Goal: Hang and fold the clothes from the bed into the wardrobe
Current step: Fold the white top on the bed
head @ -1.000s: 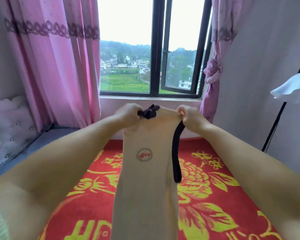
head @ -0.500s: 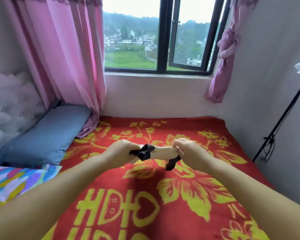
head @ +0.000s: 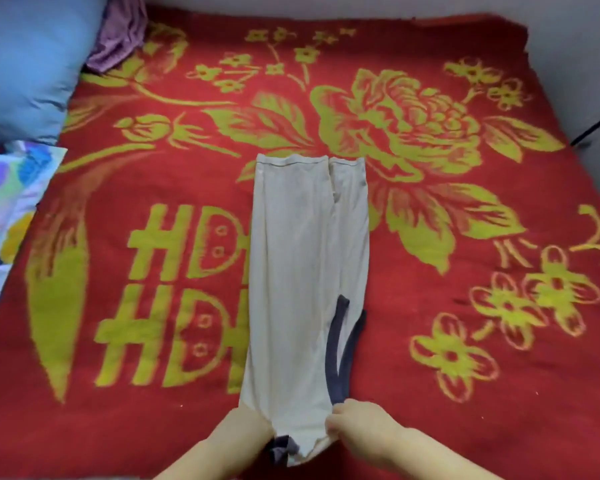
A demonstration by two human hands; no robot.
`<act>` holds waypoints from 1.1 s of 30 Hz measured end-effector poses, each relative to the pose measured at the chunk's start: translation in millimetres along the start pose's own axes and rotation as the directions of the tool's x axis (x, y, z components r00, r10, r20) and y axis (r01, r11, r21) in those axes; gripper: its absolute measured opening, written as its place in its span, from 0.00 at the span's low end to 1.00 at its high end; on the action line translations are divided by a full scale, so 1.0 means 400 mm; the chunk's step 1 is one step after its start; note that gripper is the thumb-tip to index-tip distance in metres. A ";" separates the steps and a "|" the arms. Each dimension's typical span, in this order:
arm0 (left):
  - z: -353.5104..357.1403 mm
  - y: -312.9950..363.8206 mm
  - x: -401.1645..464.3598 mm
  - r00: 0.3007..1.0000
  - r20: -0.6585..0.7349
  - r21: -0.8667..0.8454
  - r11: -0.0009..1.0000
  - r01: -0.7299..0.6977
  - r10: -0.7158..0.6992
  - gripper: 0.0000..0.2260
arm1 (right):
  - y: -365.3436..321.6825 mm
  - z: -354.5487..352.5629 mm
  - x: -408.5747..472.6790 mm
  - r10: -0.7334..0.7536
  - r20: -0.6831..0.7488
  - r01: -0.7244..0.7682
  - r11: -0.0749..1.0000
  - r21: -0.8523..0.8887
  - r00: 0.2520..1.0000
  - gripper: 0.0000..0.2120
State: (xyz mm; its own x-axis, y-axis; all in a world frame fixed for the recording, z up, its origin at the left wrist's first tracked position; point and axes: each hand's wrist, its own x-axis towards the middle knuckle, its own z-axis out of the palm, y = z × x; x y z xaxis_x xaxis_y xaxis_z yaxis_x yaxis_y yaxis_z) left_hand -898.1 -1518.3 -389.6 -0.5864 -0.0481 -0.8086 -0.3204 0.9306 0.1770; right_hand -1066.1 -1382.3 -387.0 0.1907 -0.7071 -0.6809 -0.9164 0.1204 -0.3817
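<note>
Two hands meet at the near end of a cream garment [head: 305, 271], which lies flat and lengthwise on the bed, folded into a long narrow strip running away from the person; its far hem sits on the big yellow flower of the blanket, its near end is gathered between the hands. The right hand [head: 357, 427] has its fingers [head: 335, 415] curled onto the right edge of the cloth, pinching it just where a dark strap [head: 336, 348] loops down the garment's right side; the left hand [head: 246, 431] holds the left edge, its fingers tucked against the fabric so that the exact grip cannot be told beyond a grasp; a dark bow or trim [head: 281, 448] shows just beside it at the bottom corner. Both forearms come in from the lower edge of the view. Beneath lies a red blanket [head: 465, 393] with yellow flowers, leaves and block letters; a blue pillow [head: 32, 57] rests at the upper left, a bit of purple cloth [head: 118, 32] beside it, and a multicoloured printed fabric [head: 4, 209] along the left edge; a pale wall [head: 586, 36] borders the bed at the top and right, with thin black lines at the right, too small to identify.
</note>
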 end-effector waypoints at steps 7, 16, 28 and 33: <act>0.002 -0.037 0.008 0.994 0.050 -0.362 0.930 -0.069 0.093 0.24 | 0.059 -0.068 0.027 0.044 0.073 -0.062 0.962 0.268 0.996 0.18; -0.332 0.008 0.315 0.758 -0.419 -0.801 0.597 -0.049 -0.499 0.17 | 0.396 -0.509 0.268 0.534 -0.422 -0.160 0.738 0.656 0.733 0.14; -0.231 0.018 0.419 0.658 -0.693 -0.437 0.898 -0.057 -0.295 0.20 | 0.546 -0.755 0.639 0.672 -0.480 -0.259 0.696 0.670 0.564 0.17; -0.217 -0.020 0.396 0.804 -0.531 -0.647 0.741 -0.180 -0.267 0.23 | 0.549 -0.755 0.682 0.669 -0.515 -0.270 0.714 0.646 0.536 0.09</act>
State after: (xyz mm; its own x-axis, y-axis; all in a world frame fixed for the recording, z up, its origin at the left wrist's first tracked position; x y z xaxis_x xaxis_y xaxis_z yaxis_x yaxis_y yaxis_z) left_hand -1053.1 -1564.7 -470.2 -0.7807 -0.4802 -0.3999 -0.6129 0.4636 0.6398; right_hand -1321.8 -1759.1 -467.7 -0.6918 -0.6574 -0.2988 -0.4782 0.7271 -0.4926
